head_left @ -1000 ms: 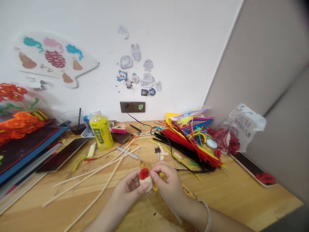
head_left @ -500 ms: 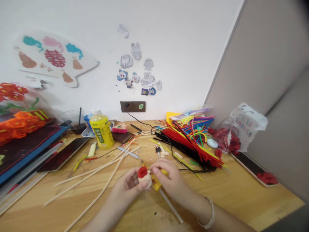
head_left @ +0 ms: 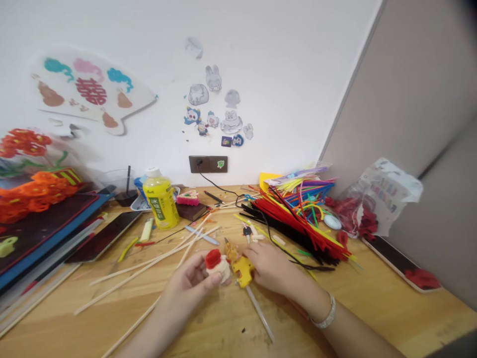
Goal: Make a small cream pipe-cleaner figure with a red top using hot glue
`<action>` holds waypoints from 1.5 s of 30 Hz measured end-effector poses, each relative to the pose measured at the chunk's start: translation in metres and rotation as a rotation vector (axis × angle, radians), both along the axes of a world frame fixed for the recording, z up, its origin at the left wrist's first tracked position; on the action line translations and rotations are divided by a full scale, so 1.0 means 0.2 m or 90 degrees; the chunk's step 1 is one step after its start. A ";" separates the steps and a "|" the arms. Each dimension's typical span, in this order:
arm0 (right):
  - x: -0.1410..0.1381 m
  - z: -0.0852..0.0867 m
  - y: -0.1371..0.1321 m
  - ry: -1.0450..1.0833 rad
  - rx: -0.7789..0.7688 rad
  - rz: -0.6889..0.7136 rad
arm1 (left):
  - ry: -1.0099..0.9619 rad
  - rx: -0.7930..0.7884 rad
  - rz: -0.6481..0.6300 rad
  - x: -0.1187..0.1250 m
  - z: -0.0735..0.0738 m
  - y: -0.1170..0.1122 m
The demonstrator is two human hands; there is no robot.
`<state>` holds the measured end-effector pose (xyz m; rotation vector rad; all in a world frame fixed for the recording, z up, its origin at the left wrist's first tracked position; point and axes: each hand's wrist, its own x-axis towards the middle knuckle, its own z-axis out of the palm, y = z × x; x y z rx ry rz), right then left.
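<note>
Quick look at my desk right now: my left hand (head_left: 189,282) is curled around a little craft blob (head_left: 218,266), red on top and cream underneath, pinching it between thumb and fingers. I can't tell what it's made of from here. My right hand (head_left: 271,267) is palm down, just beside the blob, with its fingers (head_left: 252,255) up against a yellow glue gun (head_left: 243,268). The gun is lying on the table, and I can't tell if that's a real grip or just a touch. A clear glue stick (head_left: 260,314) pokes out of the gun toward me. There's a silver bracelet (head_left: 323,311) on that wrist.

The wooden table (head_left: 395,293) is a mess. Long thin wooden sticks (head_left: 145,257) are scattered left of my hands, and a big pile of pipe cleaners (head_left: 298,219) in red, black, and other bright colors sits to the right. Some keys (head_left: 246,231) are just past the gun, a yellow bottle (head_left: 160,206) stands further back, and a plastic bag of red bits (head_left: 376,199) is slumped against the right wall.
</note>
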<state>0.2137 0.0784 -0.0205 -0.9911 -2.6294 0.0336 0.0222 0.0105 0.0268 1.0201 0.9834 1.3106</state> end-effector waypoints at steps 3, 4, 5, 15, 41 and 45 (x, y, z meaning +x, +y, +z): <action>0.03 0.04 0.01 0.138 0.009 -0.001 | 0.047 0.028 0.033 -0.01 0.02 0.00; 0.04 0.07 0.01 0.202 0.004 -0.005 | 0.065 0.039 0.045 -0.02 0.03 0.00; 0.06 0.08 0.01 0.271 -0.009 -0.009 | 0.082 0.050 0.058 -0.02 0.03 0.00; 0.05 0.11 -0.08 0.655 -0.167 0.041 | 0.151 0.059 0.132 -0.04 0.02 -0.01; 0.02 0.10 -0.13 0.614 -0.127 0.062 | 0.108 0.031 0.135 -0.03 0.03 -0.03; 0.02 0.12 -0.14 0.614 -0.122 0.066 | 0.126 0.038 0.136 -0.02 0.04 -0.04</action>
